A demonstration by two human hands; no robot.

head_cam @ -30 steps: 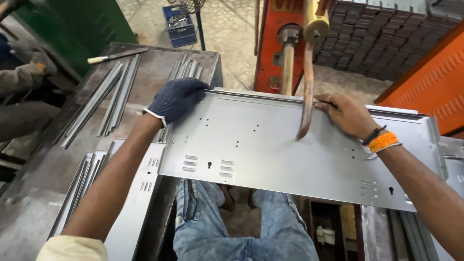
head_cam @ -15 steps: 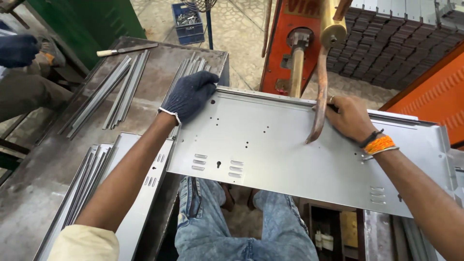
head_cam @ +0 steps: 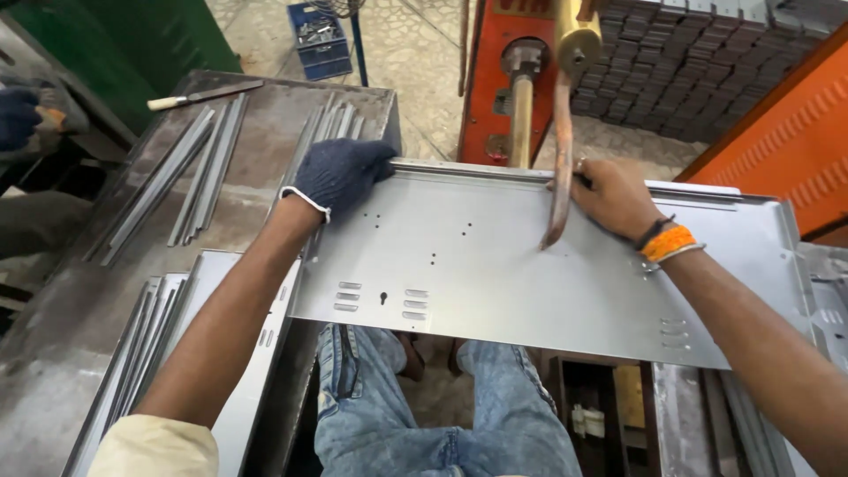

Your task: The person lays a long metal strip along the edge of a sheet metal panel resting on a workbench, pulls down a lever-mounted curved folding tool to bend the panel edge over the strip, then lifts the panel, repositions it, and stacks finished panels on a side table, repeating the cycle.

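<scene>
Sheet-metal panel (head_cam: 530, 265) lies flat across the middle of the view, its long axis running left to right, with a folded lip along the far edge and small holes and slots punched through its face. It bridges the gap above the person's jeans (head_cam: 424, 415), its left end by the steel workbench (head_cam: 62, 353). Both hands sit at that far edge. The left hand (head_cam: 340, 172), in a dark knit glove, lies palm down over the far left corner, fingers curled onto the lip. The right hand (head_cam: 614, 196), bare, with an orange band at the wrist, presses on the panel further right along the same edge, fingers closed toward the lip; whether they pinch it or only push down cannot be told. Just left of the right hand a curved copper arm (head_cam: 560, 168) comes down from the orange machine (head_cam: 508, 79) and its tip meets the panel, so the right hand is the nearer of the 2 to that point. Metal strips (head_cam: 190, 177) lie in loose bundles on the workbench, well to the left.
</scene>
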